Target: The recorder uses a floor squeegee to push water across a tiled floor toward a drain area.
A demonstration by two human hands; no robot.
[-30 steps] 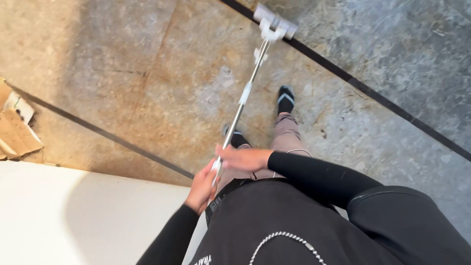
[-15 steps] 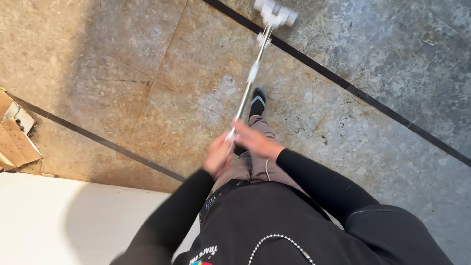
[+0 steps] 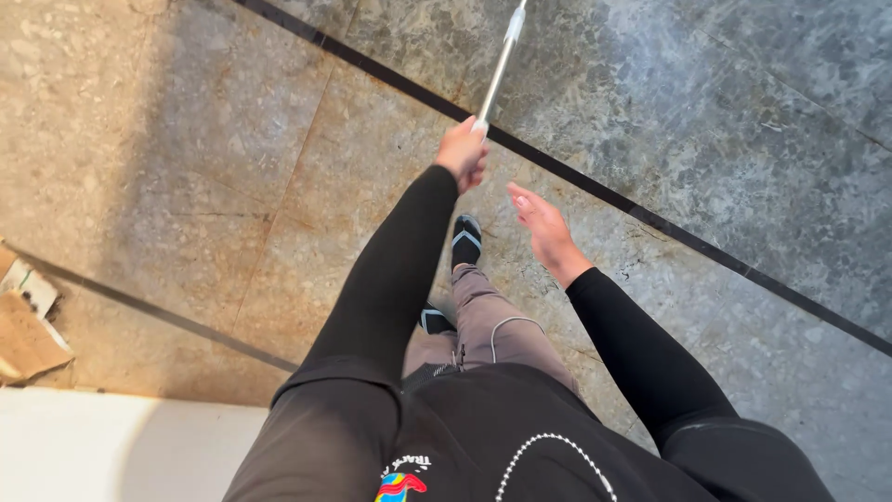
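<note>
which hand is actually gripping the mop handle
The left hand, fist closed around the end of the white mop handle. The right hand is open and off it.

I see my left hand (image 3: 462, 151) far ahead on the near end of the long metal mop handle (image 3: 502, 63), which runs off beyond it. My right hand (image 3: 544, 230) sits just right and nearer. Torn cardboard scraps (image 3: 26, 325) lie on the stone floor (image 3: 186, 167) far left.
</note>
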